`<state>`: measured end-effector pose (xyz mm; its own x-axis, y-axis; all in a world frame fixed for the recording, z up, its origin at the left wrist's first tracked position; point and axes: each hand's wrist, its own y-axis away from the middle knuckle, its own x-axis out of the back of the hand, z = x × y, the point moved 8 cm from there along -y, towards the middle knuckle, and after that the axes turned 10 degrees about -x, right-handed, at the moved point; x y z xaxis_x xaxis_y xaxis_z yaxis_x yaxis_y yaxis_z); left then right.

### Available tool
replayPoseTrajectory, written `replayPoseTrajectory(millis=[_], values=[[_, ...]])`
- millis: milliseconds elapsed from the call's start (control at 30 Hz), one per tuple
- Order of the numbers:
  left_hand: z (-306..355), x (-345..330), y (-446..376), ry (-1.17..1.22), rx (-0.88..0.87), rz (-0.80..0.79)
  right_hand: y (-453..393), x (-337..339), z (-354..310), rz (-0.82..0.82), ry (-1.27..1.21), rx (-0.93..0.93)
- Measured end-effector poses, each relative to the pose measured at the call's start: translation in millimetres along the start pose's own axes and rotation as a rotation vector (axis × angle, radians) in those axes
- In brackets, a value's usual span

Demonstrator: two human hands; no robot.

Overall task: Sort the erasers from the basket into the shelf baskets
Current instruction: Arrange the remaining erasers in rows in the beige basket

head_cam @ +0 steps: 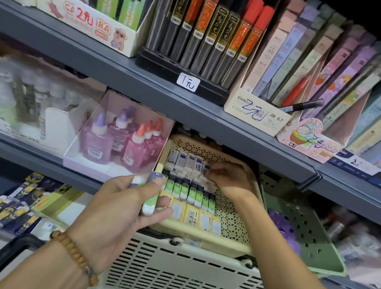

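Note:
A cream perforated shelf basket (232, 213) holds rows of erasers: white-and-blue ones (185, 160) at the back, green-sleeved ones (190, 193) in the middle, yellow ones (193, 215) in front. My left hand (120, 207) grips several erasers (151, 198), one green-sleeved and one purple-sleeved, just left of the basket's front. My right hand (225, 178) reaches into the basket and pinches a white-and-blue eraser (207, 169) at the right end of the back row.
A white slatted carry basket (175, 273) with a black handle sits below the shelf basket. A box of glue bottles (121, 145) stands to the left, a green basket (302, 240) to the right. The grey shelf above carries pencil-lead boxes.

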<state>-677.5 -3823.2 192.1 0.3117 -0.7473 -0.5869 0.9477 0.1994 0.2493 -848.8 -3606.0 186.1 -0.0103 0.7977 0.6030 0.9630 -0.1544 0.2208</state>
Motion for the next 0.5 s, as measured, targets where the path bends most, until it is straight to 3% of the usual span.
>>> replayPoseTrajectory(millis=[67,167,267,400,500], values=[[-0.3,-1.2,0.4,-0.044,-0.003,-0.029,10.3,-5.9,-5.7,-0.079,0.182,0.065],[-0.5,-2.1,2.1,-0.114,-0.017,-0.037,29.8,-2.3,-19.0,-0.042,0.243,0.123],[1.8,-2.3,2.5,-0.149,-0.044,-0.030,69.9,-1.9,-36.2,-0.096,-0.007,0.197],[4.7,-5.9,2.0,-0.197,-0.071,-0.077,140.6,-28.7,-62.9,-0.483,-0.251,0.383],[4.0,-11.2,4.6,-0.126,-0.044,-0.123,148.4,-28.2,-65.5,-0.461,-0.237,0.376]])
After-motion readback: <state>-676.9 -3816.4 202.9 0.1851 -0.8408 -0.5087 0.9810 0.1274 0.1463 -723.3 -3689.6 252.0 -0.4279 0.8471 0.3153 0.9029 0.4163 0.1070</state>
